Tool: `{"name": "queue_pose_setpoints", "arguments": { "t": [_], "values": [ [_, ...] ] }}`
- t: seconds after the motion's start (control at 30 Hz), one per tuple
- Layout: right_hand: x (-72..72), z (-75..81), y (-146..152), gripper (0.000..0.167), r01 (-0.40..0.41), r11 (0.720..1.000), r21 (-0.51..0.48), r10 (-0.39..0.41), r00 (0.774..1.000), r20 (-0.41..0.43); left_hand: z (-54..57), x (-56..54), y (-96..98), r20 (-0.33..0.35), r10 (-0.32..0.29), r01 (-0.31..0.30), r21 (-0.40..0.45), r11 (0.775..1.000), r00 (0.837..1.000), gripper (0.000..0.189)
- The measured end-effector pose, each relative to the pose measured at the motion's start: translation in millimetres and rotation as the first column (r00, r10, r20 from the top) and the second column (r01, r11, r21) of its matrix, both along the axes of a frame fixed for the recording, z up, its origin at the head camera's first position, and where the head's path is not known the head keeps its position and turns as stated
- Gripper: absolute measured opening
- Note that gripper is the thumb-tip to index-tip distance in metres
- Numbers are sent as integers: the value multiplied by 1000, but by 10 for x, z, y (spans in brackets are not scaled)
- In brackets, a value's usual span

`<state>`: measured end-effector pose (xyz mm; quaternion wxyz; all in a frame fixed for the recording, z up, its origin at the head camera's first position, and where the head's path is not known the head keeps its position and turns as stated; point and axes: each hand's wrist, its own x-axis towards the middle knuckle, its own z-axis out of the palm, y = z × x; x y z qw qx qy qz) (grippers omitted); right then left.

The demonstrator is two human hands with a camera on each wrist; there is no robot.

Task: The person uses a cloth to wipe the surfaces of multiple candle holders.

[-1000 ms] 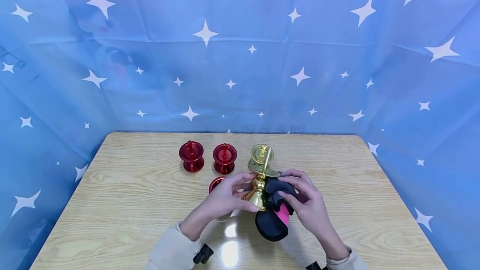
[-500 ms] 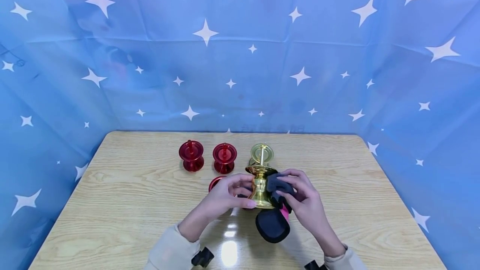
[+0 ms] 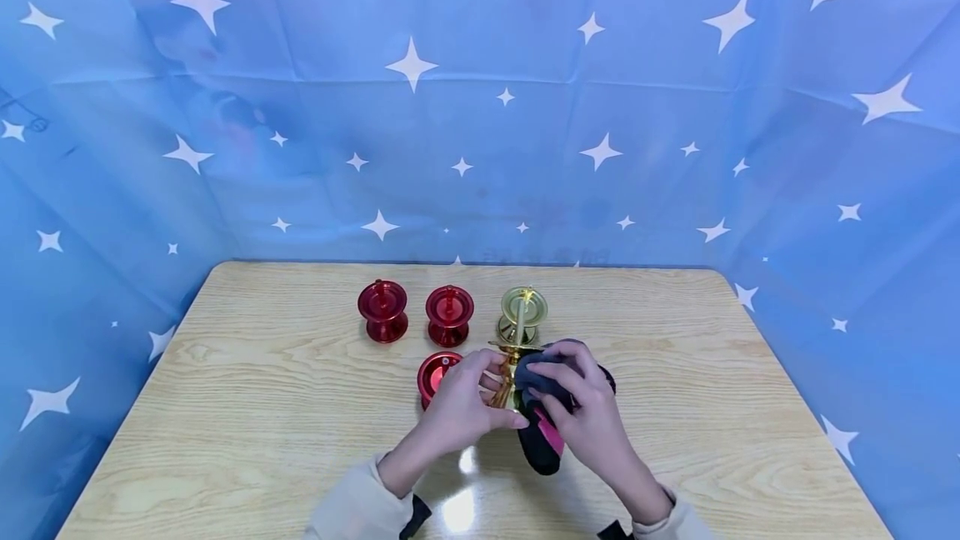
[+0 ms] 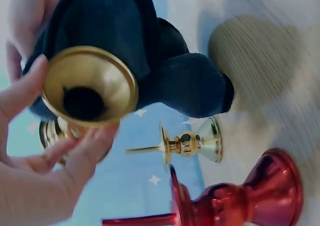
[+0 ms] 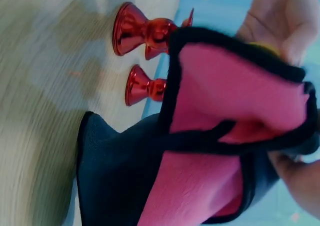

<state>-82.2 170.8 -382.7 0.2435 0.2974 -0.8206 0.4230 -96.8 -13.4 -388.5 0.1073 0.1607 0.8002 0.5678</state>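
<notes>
One left hand [image 3: 461, 407], a person's, curls its thumb and fingers round a gold candlestick [image 4: 97, 72], the grip only as wide as the stem and flared foot. The piece is held clear of the bench [image 3: 690, 432], near the middle of its width, tilted so that its spike points toward the far edge and its hollow underside faces the left wrist. Opposite, the right hand [image 3: 588, 407] bends its fingers over a dark cloth [image 5: 225, 91], pink-lined and black-edged, pinching it against the gold surface; a loose flap hangs toward the near edge. Just beyond, a second gold candlestick [image 4: 189, 145] stands upright. Leftward along the far edge stand two red candlesticks, a middle one [image 3: 450, 319] and an outer one [image 3: 383, 315], well apart from the far left corner. A third red candlestick [image 3: 432, 372] stands nearer, partly hidden by the left hand. Behind hangs a blue backdrop [image 3: 480, 127] with white stars.
</notes>
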Motion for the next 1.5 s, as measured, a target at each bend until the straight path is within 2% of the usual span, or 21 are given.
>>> {"name": "queue_pose_setpoints", "arguments": {
  "t": [0.07,0.13,0.2,0.3,0.33,0.37,0.43,0.53,0.6,0.7,0.77,0.87,1.0,1.07,1.1,1.13,1.2,1.3,1.37,1.43,1.5],
  "values": [
    [-5,5,30,38,-48,998,-44,50,998,46,-12,-13,-39,63,-40,33,101,994,997,57],
    [-21,8,77,37,-116,983,-140,132,985,107,-19,-27,-92,134,-103,67,249,966,986,56],
    [-37,1,131,36,-170,954,-247,216,961,173,-22,-36,-146,182,-178,94,395,914,967,58],
    [-59,-27,198,35,-207,911,-357,300,926,228,-13,-39,-204,197,-296,138,566,813,935,65],
    [-61,-39,211,35,-209,903,-376,313,919,240,-4,-36,-212,195,-319,148,592,792,927,67],
    [-63,-48,218,34,-202,903,-379,309,918,247,8,-32,-215,189,-329,156,600,784,925,68],
    [-62,-57,210,34,-188,911,-369,290,925,245,30,-21,-201,172,-300,158,559,814,938,66],
    [-41,-47,157,33,-148,938,-313,221,952,210,54,-3,-143,130,-178,121,361,925,975,61],
    [-22,-32,104,34,-118,968,-219,153,977,148,46,6,-102,97,-108,85,214,973,989,59],
    [13,-17,48,38,-84,991,-101,93,992,84,12,9,-81,79,-74,65,109,992,994,61],
    [28,-8,39,39,-93,993,-79,100,991,87,-14,3,-112,105,-102,85,153,984,989,60],
    [35,6,77,39,-146,976,-163,174,970,172,-44,-18,-201,159,-189,135,303,943,969,60],
    [15,12,150,37,-214,930,-298,289,927,237,-82,-59,-302,177,-357,222,518,826,917,68],
    [5,3,177,37,-232,913,-335,322,914,245,-98,-71,-325,154,-427,273,568,776,891,72],
    [1,-1,185,37,-236,907,-349,332,910,248,-101,-73,-330,149,-455,295,580,759,878,74],
    [-3,-10,190,36,-240,904,-354,336,910,242,-99,-71,-330,149,-470,310,576,756,870,76],
    [-5,-32,180,37,-243,902,-358,336,914,225,-86,-58,-320,148,-449,322,509,799,881,77],
    [-6,-84,142,39,-216,922,-322,284,941,182,-63,-20,-265,166,-332,264,332,906,929,78],
    [8,-96,108,41,-185,943,-278,235,959,158,-49,4,-226,151,-248,216,199,956,957,78],
    [20,-96,85,41,-146,967,-209,177,975,138,-39,24,-198,135,-199,184,117,976,971,77],
    [36,-77,69,39,-129,980,-154,148,982,121,-27,30,-189,131,-189,179,90,980,973,77]
  ]
}}
